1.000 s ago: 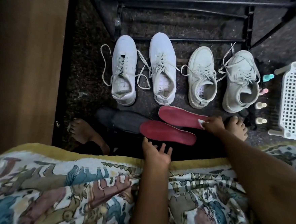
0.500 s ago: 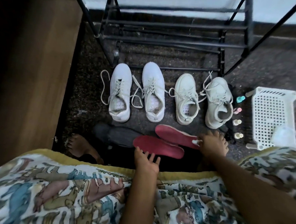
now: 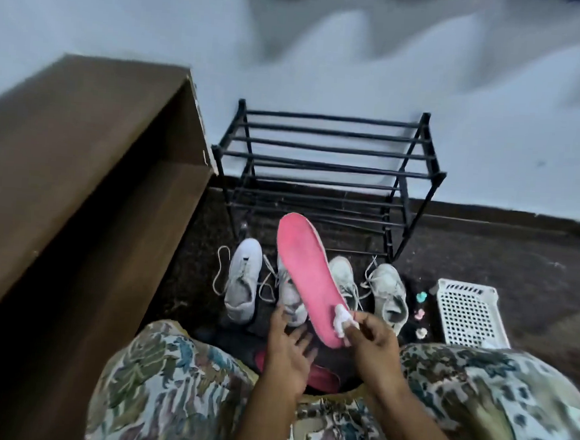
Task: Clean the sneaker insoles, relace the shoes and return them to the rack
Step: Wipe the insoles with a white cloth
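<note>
The right hand (image 3: 372, 342) has its grip closed on the heel end of a long pink foam insole (image 3: 305, 272), pinching a small white cloth (image 3: 343, 321) against it. The insole is raised, toe end up, in front of the black metal shoe rack (image 3: 330, 160). The left hand (image 3: 288, 350) is just below, fingers spread, its grip loose and holding nothing. Four white lace-up sneakers (image 3: 243, 285) stand in a row on the dark floor (image 3: 485, 254) before the rack. A second red insole (image 3: 322, 378) lies beneath the hands.
</note>
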A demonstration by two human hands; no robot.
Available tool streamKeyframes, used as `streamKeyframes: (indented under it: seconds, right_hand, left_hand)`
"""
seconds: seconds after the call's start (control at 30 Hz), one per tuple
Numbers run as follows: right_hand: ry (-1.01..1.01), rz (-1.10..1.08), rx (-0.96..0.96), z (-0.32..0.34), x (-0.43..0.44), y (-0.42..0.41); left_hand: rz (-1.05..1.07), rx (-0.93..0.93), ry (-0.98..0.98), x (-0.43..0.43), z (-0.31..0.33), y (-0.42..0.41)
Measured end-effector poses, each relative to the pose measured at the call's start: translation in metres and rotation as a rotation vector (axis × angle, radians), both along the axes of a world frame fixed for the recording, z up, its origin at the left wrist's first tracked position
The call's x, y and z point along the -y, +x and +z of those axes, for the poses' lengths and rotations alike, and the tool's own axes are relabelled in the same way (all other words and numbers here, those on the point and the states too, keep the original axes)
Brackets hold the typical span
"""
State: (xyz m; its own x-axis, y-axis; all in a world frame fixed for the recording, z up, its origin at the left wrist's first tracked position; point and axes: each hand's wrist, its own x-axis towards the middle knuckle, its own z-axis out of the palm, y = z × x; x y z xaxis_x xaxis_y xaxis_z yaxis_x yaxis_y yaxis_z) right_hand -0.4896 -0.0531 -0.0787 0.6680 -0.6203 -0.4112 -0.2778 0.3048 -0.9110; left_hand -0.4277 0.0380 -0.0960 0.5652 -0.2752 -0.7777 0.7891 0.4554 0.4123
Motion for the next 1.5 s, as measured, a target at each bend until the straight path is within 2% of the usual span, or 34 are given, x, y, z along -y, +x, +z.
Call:
streamKeyframes:
  seconds: [0.03, 0.07, 0.13, 0.2, 0.3, 0.37, 0.43, 0.63, 0.7, 0.8, 0.9, 1.0, 1.1, 1.2, 1.33, 1.5]
  right_hand:
    - [0.137, 0.023, 0.044, 0.016, -0.009, -0.008]
    - [0.192, 0.058, 0.074, 0.027, -0.019, -0.018]
    - [0.112, 0.125, 0.105, 0.03, -0.035, -0.035]
    - [-0.217, 0.16, 0.114, 0.028, -0.05, -0.049]
    - [-0.95, 0.195, 0.19, 0.027, -0.064, -0.066]
    - [-1.262, 0.278, 0.268, 0.03, -0.069, -0.077]
    - [-1.428, 0.333, 0.276, 0.032, -0.073, -0.083]
    - [-1.731, 0.371, 0.25, 0.055, -0.065, -0.071]
    - [-1.769, 0.351, 0.184, 0.069, -0.059, -0.056]
    - [-1.752, 0.297, 0.082, 0.084, -0.048, -0.028]
    - [-1.696, 0.242, 0.025, 0.095, -0.036, -0.006]
    - [-1.614, 0.267, 0.076, 0.099, -0.032, -0.003]
    - [-1.563, 0.439, 0.188, 0.089, -0.04, -0.026]
    - [-1.505, 0.552, 0.278, 0.072, -0.054, -0.062]
    - [-1.511, 0.565, 0.349, 0.061, -0.058, -0.08]
    - [-1.625, 0.545, 0.289, 0.079, -0.051, -0.047]
  left_hand:
    - [-0.011, 0.069, -0.079, -0.005, 0.004, 0.001]
    - [-0.019, 0.141, -0.16, -0.01, 0.012, 0.0]
    - [-0.118, 0.261, -0.363, -0.018, 0.029, -0.006]
    - [-0.256, 0.313, -0.465, -0.024, 0.04, -0.017]
    - [-0.349, 0.319, -0.495, -0.037, 0.039, -0.028]
    - [-0.361, 0.326, -0.554, -0.047, 0.043, -0.033]
    - [-0.359, 0.327, -0.589, -0.053, 0.047, -0.035]
    - [-0.48, 0.323, -0.732, -0.061, 0.057, -0.042]
    - [-0.467, 0.326, -0.832, -0.059, 0.06, -0.045]
    - [-0.375, 0.404, -0.786, -0.059, 0.057, -0.045]
    - [-0.399, 0.4, -0.78, -0.061, 0.059, -0.042]
    - [-0.44, 0.372, -0.732, -0.065, 0.058, -0.043]
    - [-0.374, 0.374, -0.762, -0.065, 0.05, -0.041]
    - [-0.464, 0.335, -0.76, -0.066, 0.05, -0.037]
    - [-0.535, 0.382, -0.798, -0.061, 0.048, -0.036]
    - [-0.452, 0.297, -0.814, -0.061, 0.053, -0.04]
